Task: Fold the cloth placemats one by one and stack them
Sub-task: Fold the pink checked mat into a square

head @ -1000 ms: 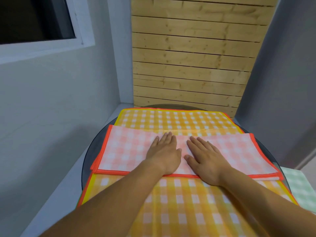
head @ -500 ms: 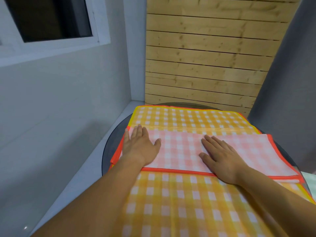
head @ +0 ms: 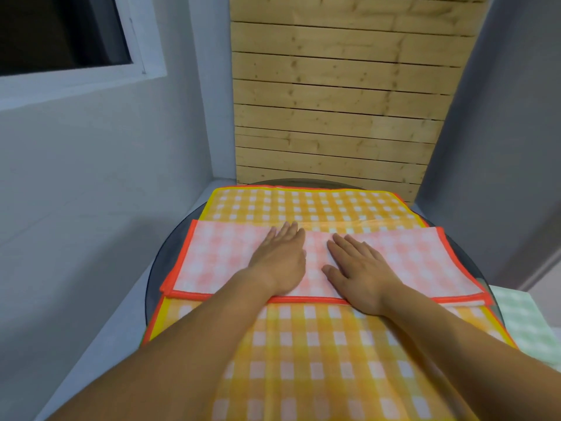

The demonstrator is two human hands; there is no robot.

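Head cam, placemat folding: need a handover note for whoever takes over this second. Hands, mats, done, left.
Hands: left hand and right hand both open, pressed flat side by side on the middle of the pink placemat, not touching each other.
Mats: pink placemat looks folded once, doubled edge toward the person, lying across the unfolded yellow placemat on the round table. A green placemat sits beside the table on the right.
Done: pink's first fold, apparently.
Left: probably another pink fold, then the yellow; no stack visible.
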